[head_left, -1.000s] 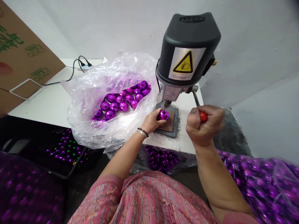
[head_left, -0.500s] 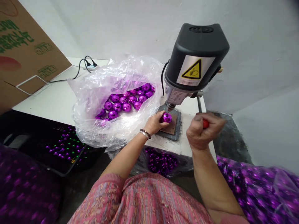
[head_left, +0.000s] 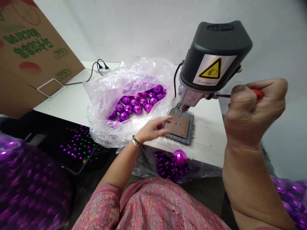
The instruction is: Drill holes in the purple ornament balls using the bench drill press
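My left hand [head_left: 155, 129] is open with its fingers apart, at the left edge of the brown plate [head_left: 178, 127] on the drill's grey base [head_left: 191, 131]. A shiny purple ball [head_left: 179, 157] is in the air or at the table's front edge, above a bag of purple balls [head_left: 169, 166]; no hand touches it. My right hand [head_left: 255, 111] is closed round the red handle [head_left: 258, 95] of the drill press [head_left: 216, 57]. The drill bit [head_left: 181, 114] stands above the plate.
A clear plastic bag [head_left: 103, 105] with several purple balls [head_left: 137, 108] lies on the white table [head_left: 211, 127]. At the left are a cardboard box [head_left: 35, 64] and a power strip [head_left: 103, 70]. More bagged balls [head_left: 292, 198] lie at the lower right.
My left hand has let go of the purple ball and moved slightly left. The ball has moved down towards me. My right hand has raised the red handle up and to the right.
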Available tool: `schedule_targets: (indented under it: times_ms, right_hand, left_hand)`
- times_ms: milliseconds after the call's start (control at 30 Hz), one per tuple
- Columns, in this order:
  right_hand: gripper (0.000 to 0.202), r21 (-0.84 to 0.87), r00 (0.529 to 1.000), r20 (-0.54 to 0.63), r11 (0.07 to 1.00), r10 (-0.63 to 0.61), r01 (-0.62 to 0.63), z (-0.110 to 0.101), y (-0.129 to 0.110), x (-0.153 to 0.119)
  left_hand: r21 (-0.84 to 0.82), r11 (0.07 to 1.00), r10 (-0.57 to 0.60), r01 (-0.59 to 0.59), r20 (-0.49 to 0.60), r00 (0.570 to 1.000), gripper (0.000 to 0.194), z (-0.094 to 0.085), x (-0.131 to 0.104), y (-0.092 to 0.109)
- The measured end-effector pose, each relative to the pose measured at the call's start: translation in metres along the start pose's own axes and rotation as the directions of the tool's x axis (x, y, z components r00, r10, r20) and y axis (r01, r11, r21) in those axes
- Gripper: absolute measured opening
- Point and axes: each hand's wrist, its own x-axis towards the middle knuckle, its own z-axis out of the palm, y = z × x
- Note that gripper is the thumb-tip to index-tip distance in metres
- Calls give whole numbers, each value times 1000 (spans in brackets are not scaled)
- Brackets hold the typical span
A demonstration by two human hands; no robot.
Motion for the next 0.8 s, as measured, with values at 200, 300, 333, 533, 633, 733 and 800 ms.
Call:
schedule_targets:
  times_ms: [200, 300, 333, 533, 633, 733, 800]
  right_hand:
    - [23, 26, 999, 19, 999, 34, -34, -2, -3, 1]
    - [21, 24, 999, 28, 999, 40, -41, -4, -5, 0]
    - [21, 23, 999, 30, 999, 38, -38, -4, -6, 0]
    - [19, -14, 998, 50, 1000, 26, -26, -5, -11, 4]
    - [20, -9, 994, 87, 998, 60, -59, -4, -15, 17]
    - [22, -12, 978, 139, 987, 158, -158, 0, -15, 39]
    - [26, 2, 957, 181, 973, 225, -229, 5, -11, 54]
  left_hand:
    - [534, 718, -262, 446, -386, 884, 51, -57, 51, -34]
    - [674, 622, -354, 400, -213, 911, 61, -56, 60, -48]
    - [678, 609, -369, 411, -217, 904, 61, -54, 60, -51]
    - [8, 913, -355, 407, -472, 807, 61, -59, 42, -36]
    - [-631, 756, -401, 177, -232, 886, 67, -54, 25, -15]
    - [-876, 455, -308, 158, 12, 951, 74, -33, 10, 3]
    - [-924, 343, -281, 168, 70, 957, 76, -14, 4, 9]
